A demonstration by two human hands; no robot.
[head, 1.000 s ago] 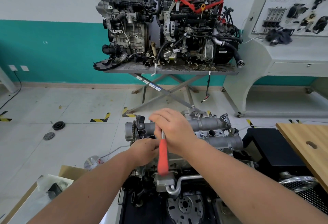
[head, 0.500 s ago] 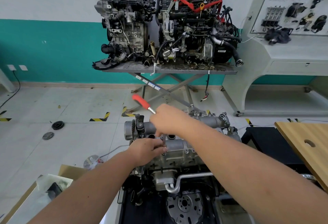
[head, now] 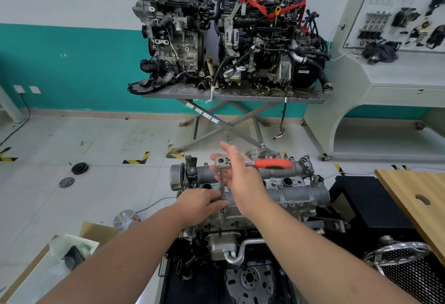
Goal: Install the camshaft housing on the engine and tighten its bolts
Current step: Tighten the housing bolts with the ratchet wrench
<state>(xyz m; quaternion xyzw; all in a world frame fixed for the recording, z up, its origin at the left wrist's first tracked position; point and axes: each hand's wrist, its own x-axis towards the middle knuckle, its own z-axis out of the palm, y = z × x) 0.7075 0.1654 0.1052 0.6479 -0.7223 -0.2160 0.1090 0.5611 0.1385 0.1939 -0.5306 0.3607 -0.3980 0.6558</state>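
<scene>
Red-handled ratchet [head: 252, 163] swung from far-left to right, R hand [head: 237, 175] now flat-fingered; L hand [head: 201, 201] still pinches extension [head: 222, 187].

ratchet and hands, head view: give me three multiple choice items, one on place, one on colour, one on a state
1. Where does the ratchet handle point?
A. toward the person
B. to the view's right
C. straight up

2. What colour is its grip?
A. red-orange
B. blue
C. yellow

3. How is the right hand?
A. fist round the grip
B. fingers straight by the ratchet head
C. out of view

Answers: 1 B, the handle lies level over the camshaft housing. 2 A, the grip is red-orange. 3 B, fingers are extended while the left hand pinches the extension bar.
</scene>
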